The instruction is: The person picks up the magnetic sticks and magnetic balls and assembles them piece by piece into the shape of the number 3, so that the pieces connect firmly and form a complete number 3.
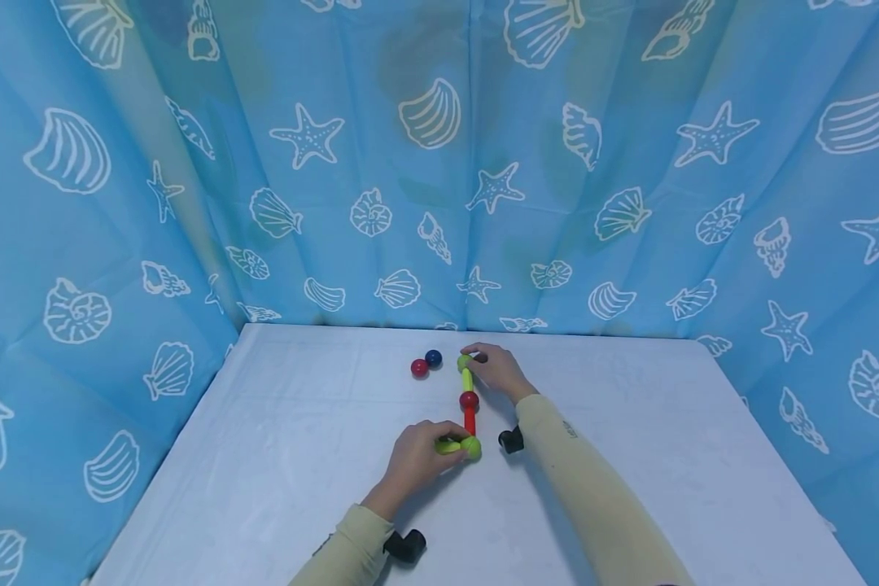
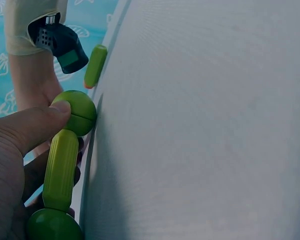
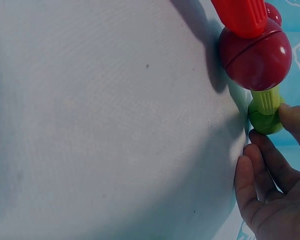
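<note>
On the white table stretches a chain of toy building rods and balls. My left hand (image 1: 417,456) holds its near end, the thumb pressed on a green ball (image 2: 80,117). A green rod (image 2: 60,170) runs from that ball past the palm to another green ball (image 2: 54,226). From the held ball a red rod (image 1: 470,421) leads away to a dark red ball (image 1: 469,400), then comes a yellow-green rod (image 1: 467,380). At the far end my right hand (image 1: 500,370) pinches a green ball (image 3: 265,120) between thumb and index finger, other fingers loosely bent.
Left of the chain's far end, a loose red ball (image 1: 419,369) and a dark blue ball (image 1: 434,358) lie touching or nearly so. A blue shell-print curtain (image 1: 369,163) hangs behind and beside the table (image 1: 278,456). Each wrist carries a black camera (image 1: 405,545).
</note>
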`<state>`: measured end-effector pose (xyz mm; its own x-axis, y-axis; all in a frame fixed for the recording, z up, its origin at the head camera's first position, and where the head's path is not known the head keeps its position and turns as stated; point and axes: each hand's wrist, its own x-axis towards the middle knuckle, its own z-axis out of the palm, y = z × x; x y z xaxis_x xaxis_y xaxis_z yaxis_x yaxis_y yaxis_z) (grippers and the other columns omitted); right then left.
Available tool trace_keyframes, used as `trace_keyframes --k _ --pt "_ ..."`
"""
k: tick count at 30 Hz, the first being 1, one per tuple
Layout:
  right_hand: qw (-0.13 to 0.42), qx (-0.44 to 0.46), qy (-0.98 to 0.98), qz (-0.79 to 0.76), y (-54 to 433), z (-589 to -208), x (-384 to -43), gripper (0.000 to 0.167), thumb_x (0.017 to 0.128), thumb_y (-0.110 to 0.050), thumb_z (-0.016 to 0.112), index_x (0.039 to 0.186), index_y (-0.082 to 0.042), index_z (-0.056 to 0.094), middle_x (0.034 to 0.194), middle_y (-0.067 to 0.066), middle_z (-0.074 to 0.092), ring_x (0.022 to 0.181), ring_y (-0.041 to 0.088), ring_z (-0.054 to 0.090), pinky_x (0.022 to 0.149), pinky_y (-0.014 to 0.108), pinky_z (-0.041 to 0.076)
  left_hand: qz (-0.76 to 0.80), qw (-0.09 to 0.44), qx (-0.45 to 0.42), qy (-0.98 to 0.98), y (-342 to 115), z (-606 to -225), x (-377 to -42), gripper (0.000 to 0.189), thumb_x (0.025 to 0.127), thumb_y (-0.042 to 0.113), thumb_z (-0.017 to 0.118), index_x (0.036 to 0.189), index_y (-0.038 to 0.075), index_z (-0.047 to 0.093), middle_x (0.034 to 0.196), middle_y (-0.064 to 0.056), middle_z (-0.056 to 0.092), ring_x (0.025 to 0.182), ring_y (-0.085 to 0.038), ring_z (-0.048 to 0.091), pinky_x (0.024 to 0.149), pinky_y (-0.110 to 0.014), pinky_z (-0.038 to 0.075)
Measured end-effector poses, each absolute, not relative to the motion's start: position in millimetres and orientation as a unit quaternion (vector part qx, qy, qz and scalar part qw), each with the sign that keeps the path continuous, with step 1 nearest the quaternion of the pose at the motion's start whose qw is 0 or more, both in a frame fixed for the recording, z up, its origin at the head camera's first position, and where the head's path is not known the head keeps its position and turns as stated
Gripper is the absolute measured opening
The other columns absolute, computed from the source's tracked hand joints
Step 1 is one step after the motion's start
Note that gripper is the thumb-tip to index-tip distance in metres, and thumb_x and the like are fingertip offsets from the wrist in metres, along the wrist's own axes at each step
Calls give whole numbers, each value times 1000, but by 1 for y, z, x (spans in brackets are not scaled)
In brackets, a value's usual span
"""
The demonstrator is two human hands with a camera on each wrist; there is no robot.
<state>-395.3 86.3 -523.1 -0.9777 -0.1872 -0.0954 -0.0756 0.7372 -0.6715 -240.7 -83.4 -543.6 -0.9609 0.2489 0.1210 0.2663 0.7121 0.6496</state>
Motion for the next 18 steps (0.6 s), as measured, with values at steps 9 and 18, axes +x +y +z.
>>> trace_keyframes --k 9,18 --pt "75 -72 928 -358 88 -520 -392 31 101 -27 64 132 -20 66 132 12 63 124 32 57 105 50 46 -358 12 -144 -922 -83 -544 -240 29 86 30 84 113 27 76 97 15 70 87 -7 56 80 -30 49" --pt "85 -78 932 -343 94 -518 -390 31 102 -27 62 132 -20 66 132 12 63 124 32 57 105 50 45 -354 3 -149 -923 -75 -543 -239 28 85 30 84 112 26 77 98 15 70 89 -6 58 83 -31 50"
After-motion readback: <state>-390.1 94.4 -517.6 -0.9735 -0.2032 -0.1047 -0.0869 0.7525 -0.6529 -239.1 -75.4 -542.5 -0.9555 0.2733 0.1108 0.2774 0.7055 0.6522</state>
